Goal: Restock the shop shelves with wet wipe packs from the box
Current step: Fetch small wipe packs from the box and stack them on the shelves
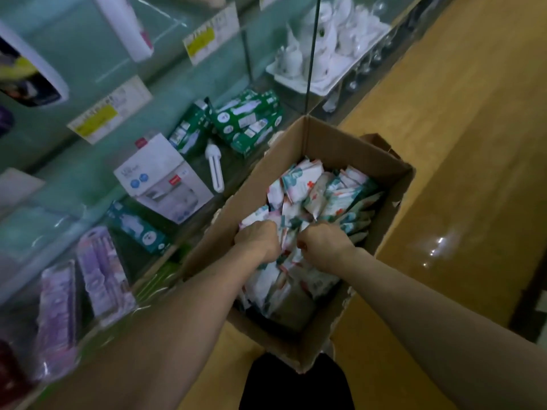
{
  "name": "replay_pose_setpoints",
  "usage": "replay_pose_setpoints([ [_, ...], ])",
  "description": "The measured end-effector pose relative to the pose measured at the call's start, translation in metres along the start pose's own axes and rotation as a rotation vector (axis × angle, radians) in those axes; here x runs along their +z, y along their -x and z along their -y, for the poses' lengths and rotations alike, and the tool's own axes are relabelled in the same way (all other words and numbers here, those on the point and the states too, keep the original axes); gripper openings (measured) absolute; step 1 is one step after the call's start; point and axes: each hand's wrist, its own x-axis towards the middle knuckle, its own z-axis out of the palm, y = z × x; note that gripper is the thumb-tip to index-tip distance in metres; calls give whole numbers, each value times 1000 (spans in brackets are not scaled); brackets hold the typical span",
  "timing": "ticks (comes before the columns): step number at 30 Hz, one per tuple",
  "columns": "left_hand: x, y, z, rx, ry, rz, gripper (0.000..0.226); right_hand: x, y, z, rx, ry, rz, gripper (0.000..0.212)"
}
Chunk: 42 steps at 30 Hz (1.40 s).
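Note:
An open cardboard box [364,156] stands on the floor below me, filled with several white, teal and pink wet wipe packs [319,187]. Both my hands are down inside it, side by side over the pile. My left hand [257,236] has its fingers curled into the packs and grips some of them. My right hand [324,241] is curled the same way round packs just to the right. The fingertips of both hands are buried among the packs.
Glass shelves [88,84] rise on the left with yellow price labels. The bottom shelf holds green bulb boxes [248,121], a loose lamp [215,170], a white box [165,182] and purple packs [100,273]. White porcelain [328,45] sits further along. Wooden floor [473,173] lies to the right.

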Motion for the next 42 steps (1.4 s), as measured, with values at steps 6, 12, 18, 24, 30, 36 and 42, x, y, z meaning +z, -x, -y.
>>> replay_pose_setpoints([
  [6, 35, -16, 17, -77, 44, 46, 41, 48, -18, 19, -58, -36, 189, 31],
  [12, 57, -25, 27, -126, 156, 74, 48, 82, -29, 33, -110, -6, 330, 35],
  [18, 67, -28, 34, -127, 297, 51, 45, 94, -27, 34, -164, 67, 332, 35],
  [24, 67, -28, 40, -126, 363, 41, 39, 98, -30, 34, -100, 38, 361, 32],
  [30, 68, -28, 41, -105, 747, -96, 44, 59, -46, 12, 133, -431, 183, 18],
  [36, 63, -23, 38, -8, 898, -90, 70, 45, -53, 13, 378, -1050, 123, 21],
  [42, 68, -28, 55, 13, 743, 130, 97, 58, -54, 15, 436, -1149, 49, 9],
])
